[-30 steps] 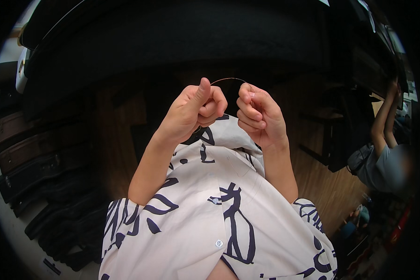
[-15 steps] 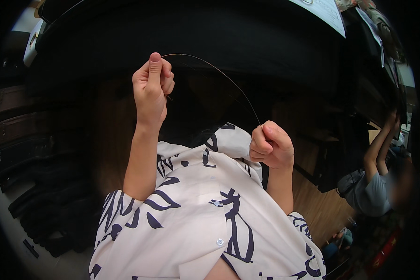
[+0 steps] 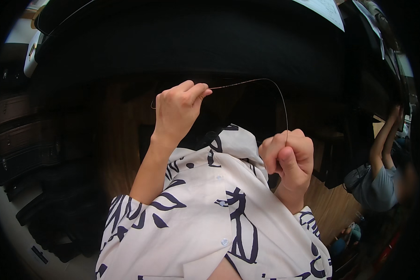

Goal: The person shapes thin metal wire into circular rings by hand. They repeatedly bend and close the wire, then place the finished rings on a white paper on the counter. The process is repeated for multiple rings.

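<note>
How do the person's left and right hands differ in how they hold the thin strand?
The left hand is raised, pinching the thin strand at its fingertips; the right hand sits lower, nearer the patterned shirt, closed in a fist around it. Both grip the same arching strand.

Dim room: wooden floor (image 3: 333,212), a dark table (image 3: 196,42), perhaps dark cases (image 3: 23,135) stacked left.

Dim bkgd, soft light on foreground, fisheye vignette, blurred edges.
</note>
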The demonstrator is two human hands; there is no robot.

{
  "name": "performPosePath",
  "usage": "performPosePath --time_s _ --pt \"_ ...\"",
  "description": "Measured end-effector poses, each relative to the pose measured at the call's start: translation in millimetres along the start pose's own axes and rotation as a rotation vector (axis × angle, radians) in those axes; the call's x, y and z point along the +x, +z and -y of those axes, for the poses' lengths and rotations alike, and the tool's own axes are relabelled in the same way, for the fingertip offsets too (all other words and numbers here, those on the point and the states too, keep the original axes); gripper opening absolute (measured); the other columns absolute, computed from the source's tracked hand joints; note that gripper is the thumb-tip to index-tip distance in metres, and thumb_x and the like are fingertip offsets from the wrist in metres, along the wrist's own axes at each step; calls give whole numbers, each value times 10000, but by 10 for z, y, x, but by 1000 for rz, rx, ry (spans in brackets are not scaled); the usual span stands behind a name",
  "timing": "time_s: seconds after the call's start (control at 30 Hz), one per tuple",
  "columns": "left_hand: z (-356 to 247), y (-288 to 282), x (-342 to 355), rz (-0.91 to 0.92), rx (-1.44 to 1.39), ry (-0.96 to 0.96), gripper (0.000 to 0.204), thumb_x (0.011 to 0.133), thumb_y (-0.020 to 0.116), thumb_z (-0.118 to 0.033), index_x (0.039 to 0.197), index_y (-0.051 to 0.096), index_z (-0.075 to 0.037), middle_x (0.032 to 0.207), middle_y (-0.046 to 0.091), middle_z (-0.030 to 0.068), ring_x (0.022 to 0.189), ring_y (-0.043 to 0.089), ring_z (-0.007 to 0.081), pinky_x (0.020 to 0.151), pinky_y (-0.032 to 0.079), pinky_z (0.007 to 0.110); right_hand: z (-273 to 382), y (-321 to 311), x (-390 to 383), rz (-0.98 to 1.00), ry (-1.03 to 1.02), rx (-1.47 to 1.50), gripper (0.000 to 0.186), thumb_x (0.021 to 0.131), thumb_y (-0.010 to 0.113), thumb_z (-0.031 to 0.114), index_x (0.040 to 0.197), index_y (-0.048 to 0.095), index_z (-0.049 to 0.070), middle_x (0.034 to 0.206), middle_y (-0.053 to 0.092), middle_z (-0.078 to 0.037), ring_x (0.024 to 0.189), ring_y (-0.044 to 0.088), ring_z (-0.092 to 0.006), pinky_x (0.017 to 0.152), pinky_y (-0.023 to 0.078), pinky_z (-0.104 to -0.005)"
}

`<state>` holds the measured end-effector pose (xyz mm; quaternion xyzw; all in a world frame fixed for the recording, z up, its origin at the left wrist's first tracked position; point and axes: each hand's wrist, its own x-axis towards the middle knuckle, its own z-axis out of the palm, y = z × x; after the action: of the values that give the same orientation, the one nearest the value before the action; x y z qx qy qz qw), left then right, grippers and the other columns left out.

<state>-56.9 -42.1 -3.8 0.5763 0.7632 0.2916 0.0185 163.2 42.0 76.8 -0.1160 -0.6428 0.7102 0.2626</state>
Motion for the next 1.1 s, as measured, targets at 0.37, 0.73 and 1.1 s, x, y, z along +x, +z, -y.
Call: performPosePath --time_s 0.37,0.73,1.1 --pt "-500 -327 -226 187 -329 411 132 783 774 -114 736 657 -75 623 527 30 518 520 161 448 392 284 -601 89 178 -37 211 -376 392 1023 508 183 674 552 11 552 513 -55 462 444 -150 455 336 -281" --pt "-175 -294 -132 -238 -363 219 75 824 769 -112 803 720 -60 620 540 1 455 475 99 396 311 239 -598 -47 133 291 381 233 448 1030 446 300 693 596 46 592 492 17 492 337 -60 468 247 -233" --pt "-130 114 -355 -209 -423 -14 100 914 699 -110 852 708 -32 659 586 32 490 465 101 432 305 242 -694 25 103 311 64 498 420 1048 447 262 768 631 9 607 540 -13 489 444 -68 464 333 -220"
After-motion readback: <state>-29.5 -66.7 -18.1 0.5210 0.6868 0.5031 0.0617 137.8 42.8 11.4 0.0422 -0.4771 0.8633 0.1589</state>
